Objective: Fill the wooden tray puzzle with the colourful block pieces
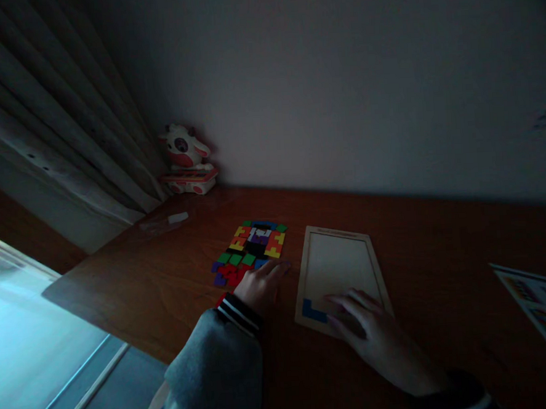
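One blue piece (313, 312) shows inside the wooden tray (339, 232), lying flat against its near-left corner. That looks like the only placement made so far, so I judge the work barely begun, though the right hand (370, 325) covers the tray's near-right part and could hide another piece. The remaining coloured pieces (248, 259) lie outside, grouped on the bench (167, 285) to the left of the tray: green, yellow, orange, purple, black, white and red, with more blue among them.

The right hand is over the tray, thumb and fingers parted, nothing visible between them, its thumb tip close to the blue piece; contact is unclear. The left hand (258, 287) reaches low between the tray and the group's near edge, fingers pointing towards the tray; whether it grips anything I cannot tell. A toy cow (189, 157) stands beyond the tray, far to its left.
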`<state>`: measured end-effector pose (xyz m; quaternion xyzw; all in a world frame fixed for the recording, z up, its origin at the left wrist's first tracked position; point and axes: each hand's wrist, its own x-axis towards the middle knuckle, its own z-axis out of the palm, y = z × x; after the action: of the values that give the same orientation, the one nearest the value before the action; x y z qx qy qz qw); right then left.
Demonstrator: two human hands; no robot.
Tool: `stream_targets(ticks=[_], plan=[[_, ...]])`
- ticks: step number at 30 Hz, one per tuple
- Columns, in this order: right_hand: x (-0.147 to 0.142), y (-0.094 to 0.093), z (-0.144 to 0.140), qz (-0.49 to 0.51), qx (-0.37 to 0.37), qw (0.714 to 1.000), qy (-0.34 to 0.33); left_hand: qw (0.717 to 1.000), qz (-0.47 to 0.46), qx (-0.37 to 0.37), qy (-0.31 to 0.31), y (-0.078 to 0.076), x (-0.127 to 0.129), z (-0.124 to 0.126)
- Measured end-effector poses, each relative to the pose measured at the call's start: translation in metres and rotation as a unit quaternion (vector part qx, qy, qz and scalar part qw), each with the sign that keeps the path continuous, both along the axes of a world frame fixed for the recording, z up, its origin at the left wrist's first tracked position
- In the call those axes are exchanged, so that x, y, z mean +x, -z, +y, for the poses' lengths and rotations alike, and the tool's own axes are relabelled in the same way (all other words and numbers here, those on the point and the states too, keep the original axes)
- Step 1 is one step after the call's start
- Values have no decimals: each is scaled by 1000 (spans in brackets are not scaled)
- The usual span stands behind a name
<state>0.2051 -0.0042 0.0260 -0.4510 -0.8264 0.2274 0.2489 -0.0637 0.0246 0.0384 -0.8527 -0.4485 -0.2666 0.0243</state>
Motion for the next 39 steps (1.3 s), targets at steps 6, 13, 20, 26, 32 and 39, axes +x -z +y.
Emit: stream_targets(ticks=[6, 13, 20, 26, 32, 39], plan=[[-1, -5, 1, 33, 18, 999, 25, 983, -173, 57, -6, -13, 21, -5], [-16, -25, -6, 124, -36, 991, 27, 918, -383, -52, 88, -25, 72, -27], [-1, -31, -3, 131, -37, 987, 79, 939, -331, -38, 84, -17, 73, -26], [33, -24, 7, 175, -52, 969, 169, 994, -52, 61, 79, -9, 48, -14], [54, -20, 7, 183, -46, 964, 190, 995, 20, 17, 93, -3, 40, -16], [62, -18, 3, 159, -137, 968, 138, 992, 38, -3, 117, -5, 42, -17]])
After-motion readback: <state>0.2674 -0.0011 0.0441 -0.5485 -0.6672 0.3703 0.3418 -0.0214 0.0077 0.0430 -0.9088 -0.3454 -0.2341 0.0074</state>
